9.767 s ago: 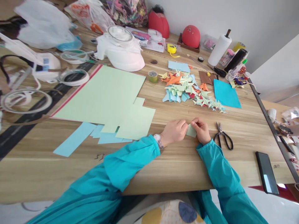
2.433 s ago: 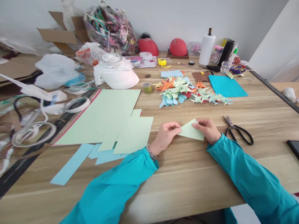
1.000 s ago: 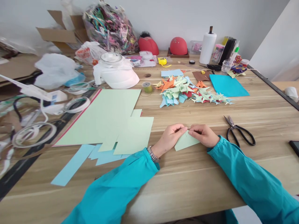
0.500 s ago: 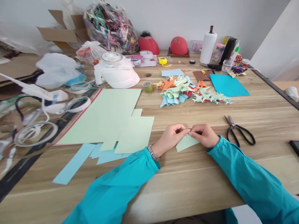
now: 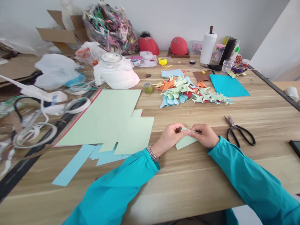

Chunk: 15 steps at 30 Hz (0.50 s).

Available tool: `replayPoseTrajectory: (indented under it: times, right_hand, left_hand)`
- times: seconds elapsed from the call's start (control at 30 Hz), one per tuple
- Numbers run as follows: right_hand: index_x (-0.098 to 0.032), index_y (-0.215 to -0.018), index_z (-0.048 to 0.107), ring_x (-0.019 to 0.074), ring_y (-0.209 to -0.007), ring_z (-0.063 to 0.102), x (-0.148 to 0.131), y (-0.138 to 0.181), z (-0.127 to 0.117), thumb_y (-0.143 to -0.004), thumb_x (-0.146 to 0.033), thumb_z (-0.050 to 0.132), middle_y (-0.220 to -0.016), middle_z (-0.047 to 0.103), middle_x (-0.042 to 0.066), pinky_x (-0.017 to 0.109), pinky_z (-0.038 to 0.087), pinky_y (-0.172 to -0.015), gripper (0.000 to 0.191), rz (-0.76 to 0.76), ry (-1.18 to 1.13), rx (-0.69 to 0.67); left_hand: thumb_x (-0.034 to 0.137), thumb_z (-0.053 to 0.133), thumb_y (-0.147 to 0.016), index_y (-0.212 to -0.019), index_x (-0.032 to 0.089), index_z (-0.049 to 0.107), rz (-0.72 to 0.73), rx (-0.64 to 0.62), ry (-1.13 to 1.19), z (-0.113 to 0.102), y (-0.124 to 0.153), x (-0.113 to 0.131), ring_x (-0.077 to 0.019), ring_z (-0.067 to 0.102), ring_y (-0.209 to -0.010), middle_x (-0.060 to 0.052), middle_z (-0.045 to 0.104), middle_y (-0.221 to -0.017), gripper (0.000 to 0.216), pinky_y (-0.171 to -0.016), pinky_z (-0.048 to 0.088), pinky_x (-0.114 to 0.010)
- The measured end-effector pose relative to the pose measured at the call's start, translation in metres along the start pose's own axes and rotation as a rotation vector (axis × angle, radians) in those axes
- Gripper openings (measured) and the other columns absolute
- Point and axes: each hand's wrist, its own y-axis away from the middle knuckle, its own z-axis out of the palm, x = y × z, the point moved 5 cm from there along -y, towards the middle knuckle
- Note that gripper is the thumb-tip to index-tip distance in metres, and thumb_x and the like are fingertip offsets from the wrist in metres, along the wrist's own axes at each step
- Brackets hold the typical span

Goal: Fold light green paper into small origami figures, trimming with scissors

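Observation:
My left hand (image 5: 170,137) and my right hand (image 5: 204,135) meet over a small folded piece of pale green paper (image 5: 185,142) on the wooden table (image 5: 187,175). Both hands pinch its upper edge, fingertips nearly touching, and the paper's lower corner sticks out below them. A metal watch shows at my left wrist, and both arms wear teal sleeves. Larger pale green sheets (image 5: 110,115) lie left of my left hand, with light blue strips (image 5: 75,161) under their near edge.
Black scissors (image 5: 239,134) lie right of my right hand. A pile of folded paper shapes (image 5: 187,92) and a teal sheet (image 5: 228,86) sit behind. A dark phone (image 5: 295,147) is at the right edge. Tape rolls (image 5: 35,134), bags and a white mask clutter the left.
Over the frames the paper went from a raised triangle held between the hands to lying low on the table, and both hands closed in on its top edge.

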Motion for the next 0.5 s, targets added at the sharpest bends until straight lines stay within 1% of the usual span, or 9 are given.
replayPoseTrajectory:
  times: [0.13,0.23,0.37,0.5]
  right_hand:
    - [-0.014,-0.057,0.057,0.0080,-0.051,0.038,0.0031,-0.0007,-0.0010,-0.069,-0.052,0.063,-0.052,0.045,-0.003,0.022,0.030,-0.048,0.040,0.038,-0.067,0.025]
    - [-0.014,-0.057,0.058,0.0077,-0.049,0.038,0.0057,-0.0016,-0.0034,-0.066,-0.051,0.066,-0.050,0.046,-0.003,0.022,0.029,-0.047,0.039,0.073,-0.135,0.061]
    - [-0.014,-0.058,0.059,0.0086,-0.049,0.041,0.0063,-0.0025,-0.0071,-0.070,-0.053,0.061,-0.050,0.049,-0.002,0.022,0.033,-0.048,0.040,0.080,-0.218,0.081]
    - [-0.015,-0.054,0.055,0.0085,-0.049,0.040,0.0056,-0.0023,-0.0102,-0.070,-0.052,0.061,-0.048,0.046,-0.003,0.022,0.031,-0.047,0.041,0.051,-0.219,0.101]
  left_hand:
    - [0.044,0.062,-0.072,-0.062,0.013,0.055,-0.016,-0.032,-0.037,0.0010,0.0002,-0.0005,-0.0077,0.039,-0.054,0.004,0.045,-0.057,0.034,-0.047,0.030,-0.019]
    - [0.045,0.061,-0.073,-0.064,0.013,0.056,-0.031,0.004,0.034,-0.0009,-0.0010,-0.0035,-0.0077,0.041,-0.054,0.003,0.048,-0.058,0.034,-0.047,0.032,-0.018]
    - [0.047,0.062,-0.071,-0.069,0.013,0.057,-0.096,0.081,0.150,-0.0047,-0.0022,-0.0098,-0.0083,0.044,-0.053,0.003,0.051,-0.059,0.035,-0.046,0.034,-0.019]
    - [0.045,0.064,-0.071,-0.075,0.013,0.061,-0.079,0.034,0.137,-0.0031,-0.0012,-0.0071,-0.0093,0.047,-0.056,0.001,0.056,-0.064,0.033,-0.048,0.037,-0.020]
